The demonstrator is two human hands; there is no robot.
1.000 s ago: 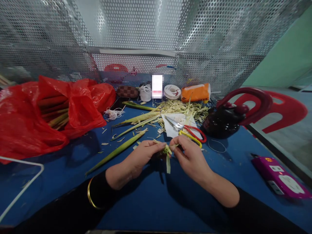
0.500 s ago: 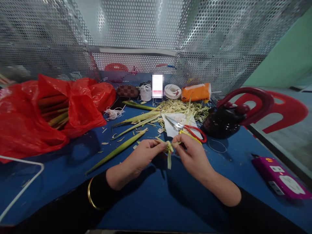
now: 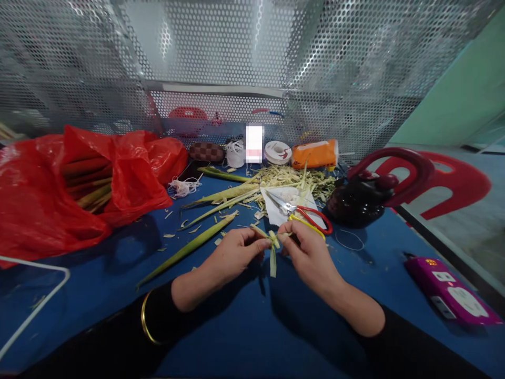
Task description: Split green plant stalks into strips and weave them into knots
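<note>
Over the blue table (image 3: 244,321), my left hand (image 3: 232,255) and my right hand (image 3: 310,255) meet fingertip to fingertip. Both pinch a small folded piece of green leaf strip (image 3: 272,245), with one loose end hanging down between them. Long green leaves (image 3: 189,245) lie on the table just left of my left hand. Red and yellow handled scissors (image 3: 303,213) rest on white paper right behind my right hand. A gold bangle (image 3: 145,318) sits on my left wrist.
A red plastic bag (image 3: 59,184) holding more leaves fills the left. Leaf trimmings (image 3: 292,179), thread spools (image 3: 235,152), an orange packet (image 3: 315,153) and a dark kettle (image 3: 361,197) stand at the back. A purple power strip (image 3: 450,289) lies right. Perforated metal screens enclose the table.
Both hands have shifted slightly toward the scissors while working the leaf piece between the fingertips; the hanging strip end stays below them. Nothing else on the table moved.
</note>
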